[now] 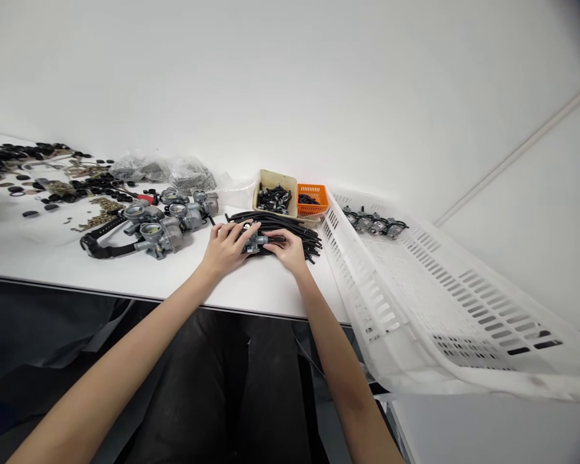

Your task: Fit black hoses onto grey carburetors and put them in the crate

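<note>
White table (280,293): metal carburetors (160,240), black hoses (313,243), wristwatch (91,247), cream bin (276,178).

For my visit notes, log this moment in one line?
left hand: holding metal part; right hand: at its right end; black tubes: behind both

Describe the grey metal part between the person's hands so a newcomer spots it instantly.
On the white tabletop, left of the white slotted plastic crate, lies a bunch of thin black tubes. At its near side, the grey metal part sits between left hand and right hand. Similar silvery metal parts lie farther left; only this one is held.
</note>
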### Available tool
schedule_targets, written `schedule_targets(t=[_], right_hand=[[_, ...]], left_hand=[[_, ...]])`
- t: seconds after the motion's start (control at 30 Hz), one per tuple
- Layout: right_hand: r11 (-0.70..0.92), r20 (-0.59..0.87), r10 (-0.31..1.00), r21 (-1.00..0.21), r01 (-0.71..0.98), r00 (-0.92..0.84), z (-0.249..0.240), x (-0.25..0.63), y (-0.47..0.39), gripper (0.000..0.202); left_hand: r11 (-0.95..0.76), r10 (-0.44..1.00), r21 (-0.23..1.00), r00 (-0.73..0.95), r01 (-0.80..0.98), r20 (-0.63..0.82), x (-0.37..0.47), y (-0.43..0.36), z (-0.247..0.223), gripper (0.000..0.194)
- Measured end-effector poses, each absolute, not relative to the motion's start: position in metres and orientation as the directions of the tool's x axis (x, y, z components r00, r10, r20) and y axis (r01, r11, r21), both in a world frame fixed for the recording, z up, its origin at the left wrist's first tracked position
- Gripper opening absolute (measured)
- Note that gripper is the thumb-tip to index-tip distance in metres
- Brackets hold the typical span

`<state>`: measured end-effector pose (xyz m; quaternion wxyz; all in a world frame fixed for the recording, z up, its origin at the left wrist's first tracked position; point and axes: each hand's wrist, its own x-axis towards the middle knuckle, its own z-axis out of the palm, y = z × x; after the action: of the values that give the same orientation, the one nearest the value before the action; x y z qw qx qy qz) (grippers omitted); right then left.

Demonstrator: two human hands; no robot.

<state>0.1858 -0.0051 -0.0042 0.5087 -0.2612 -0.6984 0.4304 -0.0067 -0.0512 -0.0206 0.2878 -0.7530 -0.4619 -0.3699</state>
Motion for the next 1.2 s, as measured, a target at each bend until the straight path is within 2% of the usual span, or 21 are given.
schedule_targets(t=[0.3,0.53,0.8,0.97,1.2], right_hand=[[0.547,0.515,0.788,-0.837,0.002,-0.337,-0.0024,0.1872,-0.0067,0.025],[0.591,0.548,0.760,-0.807,0.021,-0.348,-0.0039,0.1874,-0.0048,0.025],[0.561,0.520,0.787,-0.827,0.033,-0.332,-0.0041,0.1872,-0.0039,0.026],[0.525,0.495,0.810,-0.851,0.014,-0.313,-0.0046,0.1857,-0.0044,0.029],[0.474,0.455,0.845,-0.880,0.000,-0.281,-0.0033,0.1834,-0.0065,0.034]], left_hand=[[-0.392,0.579,-0.048,0.286,0.919,0.763,-0.0038,-0.0548,-0.0187,0.062],[-0.385,0.566,-0.058,0.286,0.921,0.773,-0.0046,-0.0545,-0.0182,0.063],[-0.413,0.579,-0.024,0.283,0.910,0.765,-0.0056,-0.0532,-0.0197,0.063],[-0.399,0.561,-0.069,0.303,0.914,0.771,-0.0057,-0.0543,-0.0197,0.062],[-0.390,0.567,-0.068,0.297,0.918,0.768,-0.0059,-0.0556,-0.0194,0.062]])
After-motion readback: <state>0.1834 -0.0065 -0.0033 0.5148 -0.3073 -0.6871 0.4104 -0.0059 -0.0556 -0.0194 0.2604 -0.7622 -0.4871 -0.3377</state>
